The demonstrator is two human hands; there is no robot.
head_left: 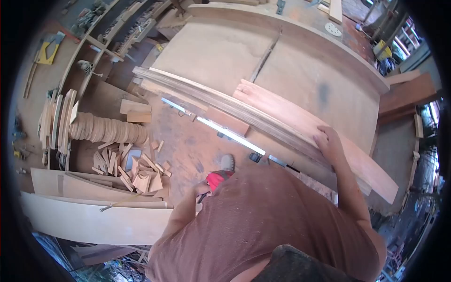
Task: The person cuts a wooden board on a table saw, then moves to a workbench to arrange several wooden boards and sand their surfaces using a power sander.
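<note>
Diagonally, the pinkish board [286,112] runs far-left to near-right beneath the right hand [330,143], grip loosely curled.

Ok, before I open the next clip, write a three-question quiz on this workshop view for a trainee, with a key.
1. True or false: the left hand rests on the pinkish plank.
2. Multiple choice: what colour is the bright object at the left hand?
A) blue
B) red
C) green
3. Fill in: the round white disc is dotted with small ____.

Key:
1. False; the right hand is on it.
2. B
3. holes
</note>
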